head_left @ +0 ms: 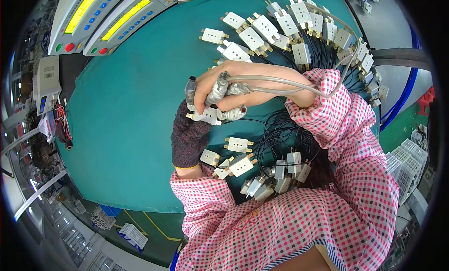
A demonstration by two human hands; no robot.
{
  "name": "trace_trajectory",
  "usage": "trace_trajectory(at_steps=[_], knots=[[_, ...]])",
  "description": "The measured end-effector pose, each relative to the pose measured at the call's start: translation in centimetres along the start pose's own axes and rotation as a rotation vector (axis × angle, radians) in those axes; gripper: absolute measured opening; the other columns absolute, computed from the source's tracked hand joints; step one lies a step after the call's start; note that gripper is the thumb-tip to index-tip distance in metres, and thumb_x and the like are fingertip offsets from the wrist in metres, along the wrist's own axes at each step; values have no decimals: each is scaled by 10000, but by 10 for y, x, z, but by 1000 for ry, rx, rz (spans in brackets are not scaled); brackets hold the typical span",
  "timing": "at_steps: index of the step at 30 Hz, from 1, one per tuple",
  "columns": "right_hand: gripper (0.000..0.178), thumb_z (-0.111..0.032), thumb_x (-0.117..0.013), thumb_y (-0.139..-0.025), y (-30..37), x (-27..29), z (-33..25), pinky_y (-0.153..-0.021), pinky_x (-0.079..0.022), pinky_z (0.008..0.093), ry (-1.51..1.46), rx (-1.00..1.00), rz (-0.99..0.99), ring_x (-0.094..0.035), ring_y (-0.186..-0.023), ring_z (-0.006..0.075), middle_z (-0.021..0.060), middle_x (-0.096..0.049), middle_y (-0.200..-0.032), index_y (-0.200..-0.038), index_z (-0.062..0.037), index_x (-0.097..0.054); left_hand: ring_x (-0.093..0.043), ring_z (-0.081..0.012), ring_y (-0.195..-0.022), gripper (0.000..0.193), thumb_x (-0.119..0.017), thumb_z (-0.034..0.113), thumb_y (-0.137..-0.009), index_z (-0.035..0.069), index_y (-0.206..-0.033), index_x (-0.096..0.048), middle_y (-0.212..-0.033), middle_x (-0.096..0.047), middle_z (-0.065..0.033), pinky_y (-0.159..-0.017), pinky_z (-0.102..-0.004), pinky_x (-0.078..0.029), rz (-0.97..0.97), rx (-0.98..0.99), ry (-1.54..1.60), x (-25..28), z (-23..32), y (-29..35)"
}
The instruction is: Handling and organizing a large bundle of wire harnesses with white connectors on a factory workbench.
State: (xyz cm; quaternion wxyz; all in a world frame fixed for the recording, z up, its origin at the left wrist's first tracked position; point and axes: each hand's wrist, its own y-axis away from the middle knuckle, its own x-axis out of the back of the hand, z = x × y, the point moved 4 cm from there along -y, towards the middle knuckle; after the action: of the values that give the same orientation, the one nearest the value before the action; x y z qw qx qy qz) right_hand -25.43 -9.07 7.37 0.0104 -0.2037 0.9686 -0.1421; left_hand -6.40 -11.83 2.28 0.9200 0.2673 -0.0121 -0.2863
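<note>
My left hand [189, 135], in a dark knitted glove, grips a small white block with metal tabs [208, 115]; most of its fingers are hidden. Bare and curled, my right hand [208, 86] is just above, closed around tape-wrapped probes [217, 92] that meet the block; the exact contact points are hidden. A grey cable [276, 79] runs from the probes along my right forearm. Similar blocks [238, 144] lie close to my left wrist, and more [276, 175] are heaped against my body with black wires [285, 133].
A fan of wired white blocks [264, 27] covers the far right of the green mat [121, 116]. Two bench instruments with yellow displays [124, 20] stand at the far left. A beige box [47, 84] with red leads is beyond the left edge. White racks [407, 158] stand at right.
</note>
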Motion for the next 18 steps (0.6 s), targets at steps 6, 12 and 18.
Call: trace_trajectory(at_steps=[6,12,18], knots=[[218,-56,-630,-752,0,-3,4,-786,-464,358,4,-16,15,-592,-874,250,118,-627,-946,-964,-9,-613,-591,-134,-770,639,-789,305,-690,96,-1217,-493,-998,-604,-22,-577,-237,-448,-39,-61,126,-6,-2,-5],[168,-62,-615,-767,-4,-4,2,-768,-471,337,-8,-54,21,-597,-855,223,97,-634,-915,-931,-25,-624,-602,-161,-861,689,-802,270,-676,115,-1257,-465,-1076,-585,-27,-634,-266,-483,-41,-81,183,-3,-3,-5],[183,-41,-600,-758,-4,-4,0,-773,-472,334,-12,-20,22,-598,-862,221,98,-637,-932,-938,-29,-628,-581,-98,-754,633,-775,163,-709,128,-1274,-491,-1015,-614,-2,-546,-210,-433,14,-18,102,0,-4,-3]])
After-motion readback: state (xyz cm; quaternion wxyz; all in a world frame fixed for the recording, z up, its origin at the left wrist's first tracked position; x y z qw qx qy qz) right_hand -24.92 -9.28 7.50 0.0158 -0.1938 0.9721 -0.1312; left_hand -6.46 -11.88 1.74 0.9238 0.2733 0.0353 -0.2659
